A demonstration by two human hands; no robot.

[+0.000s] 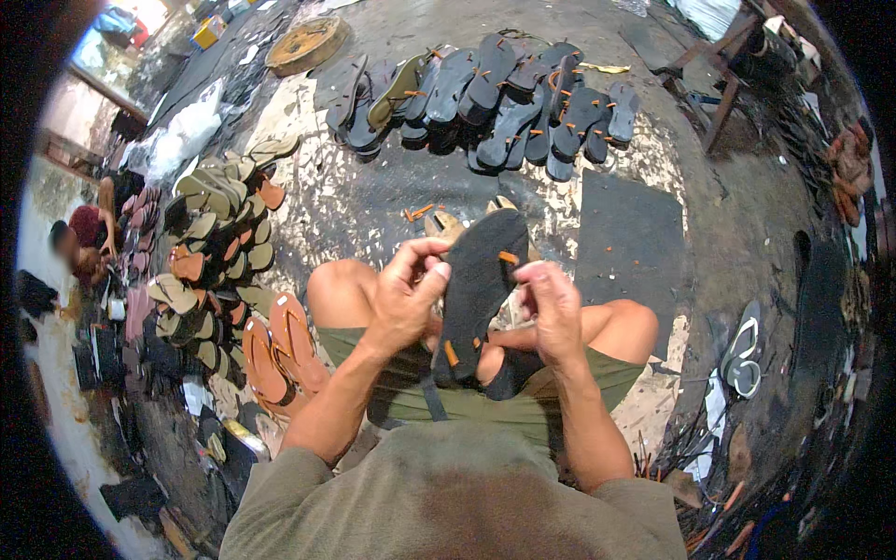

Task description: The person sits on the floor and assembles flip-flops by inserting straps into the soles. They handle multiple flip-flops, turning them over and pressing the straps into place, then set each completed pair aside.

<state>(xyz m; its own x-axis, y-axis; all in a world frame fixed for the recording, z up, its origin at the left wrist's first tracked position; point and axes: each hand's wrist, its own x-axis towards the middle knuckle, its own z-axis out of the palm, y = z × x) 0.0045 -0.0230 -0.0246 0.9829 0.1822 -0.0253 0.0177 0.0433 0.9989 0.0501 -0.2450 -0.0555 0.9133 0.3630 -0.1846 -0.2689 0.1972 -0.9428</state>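
Observation:
A black sandal sole point(481, 280) is held up over my lap, its broad end away from me. Orange strap ends poke out of its face, one near the broad end and others near the narrow end. My left hand point(411, 285) grips the sole's left edge, thumb on the near face. At the right edge, close to the upper orange strap end point(508, 258), my right hand point(549, 303) is closed with thumb and fingers together. Whatever lies between those fingers is hidden. Small orange strap pieces point(422, 213) lie on the dark mat beyond the sole.
Many black sandals with orange strap ends point(495, 79) are heaped ahead. To my left stand piles of olive and brown sandals point(210, 243) and a tan pair point(280, 350). A black sheet point(630, 252) and a grey sandal point(744, 353) lie right. Another person point(89, 238) is far left.

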